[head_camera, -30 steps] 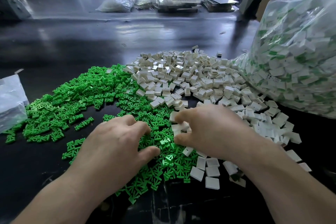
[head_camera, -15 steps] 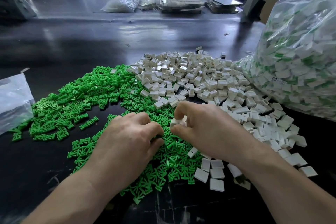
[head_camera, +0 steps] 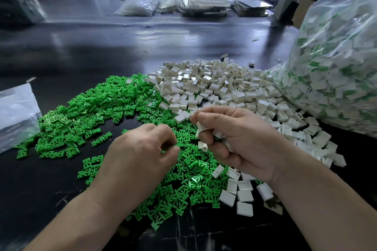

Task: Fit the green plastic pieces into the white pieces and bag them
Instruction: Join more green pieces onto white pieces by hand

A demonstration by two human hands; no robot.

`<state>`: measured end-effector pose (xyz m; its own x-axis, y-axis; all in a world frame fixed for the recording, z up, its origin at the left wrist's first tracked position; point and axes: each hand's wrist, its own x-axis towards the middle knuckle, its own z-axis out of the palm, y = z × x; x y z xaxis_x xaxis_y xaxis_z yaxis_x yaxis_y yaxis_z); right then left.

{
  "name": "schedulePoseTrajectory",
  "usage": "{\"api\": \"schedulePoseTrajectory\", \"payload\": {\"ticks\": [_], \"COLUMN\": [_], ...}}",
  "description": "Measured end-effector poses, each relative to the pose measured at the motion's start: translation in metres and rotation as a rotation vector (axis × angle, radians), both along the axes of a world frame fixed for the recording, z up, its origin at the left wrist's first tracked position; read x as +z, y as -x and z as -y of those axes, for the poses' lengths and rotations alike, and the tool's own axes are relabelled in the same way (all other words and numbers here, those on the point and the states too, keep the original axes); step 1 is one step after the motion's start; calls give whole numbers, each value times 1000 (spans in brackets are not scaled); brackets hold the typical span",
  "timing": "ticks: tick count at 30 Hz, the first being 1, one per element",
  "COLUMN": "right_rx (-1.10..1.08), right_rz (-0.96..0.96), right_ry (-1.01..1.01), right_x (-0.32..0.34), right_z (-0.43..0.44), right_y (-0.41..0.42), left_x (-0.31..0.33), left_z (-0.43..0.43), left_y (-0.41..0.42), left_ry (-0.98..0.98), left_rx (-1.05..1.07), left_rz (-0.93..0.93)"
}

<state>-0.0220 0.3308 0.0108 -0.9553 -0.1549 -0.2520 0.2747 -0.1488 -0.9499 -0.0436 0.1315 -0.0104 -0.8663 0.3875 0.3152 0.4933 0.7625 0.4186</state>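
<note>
Right hand (head_camera: 234, 138) grips a few white pieces (head_camera: 201, 127) at frame centre, now lifted off the heap vs 0.5 s ago. Left hand (head_camera: 142, 157) is just beside it, fingertips pinched over the green pile (head_camera: 98, 112); can't tell what it holds. White pile (head_camera: 214, 83) behind, filled bag (head_camera: 336, 57) upper right.

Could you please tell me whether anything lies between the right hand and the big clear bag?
Only the pile of loose white pieces lies on the table between the right hand and the bag; above it nothing visible intervenes.
</note>
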Motion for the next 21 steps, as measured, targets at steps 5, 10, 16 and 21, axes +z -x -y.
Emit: {"api": "schedulePoseTrajectory", "payload": {"ticks": [5, 10, 16, 21], "right_rx": [92, 169, 186, 130], "right_rz": [67, 58, 27, 24], "right_ry": [253, 371, 366, 304], "right_x": [-1, -2, -3, -3], "right_z": [-1, -2, -1, 3], "right_y": [1, 1, 0, 1], "left_x": [1, 7, 4, 3], "left_z": [2, 3, 0, -1], "left_y": [-2, -5, -5, -5], "left_ry": [-253, -785, -912, -959], "left_rx": [17, -124, -183, -203], "left_rz": [59, 413, 498, 523]}}
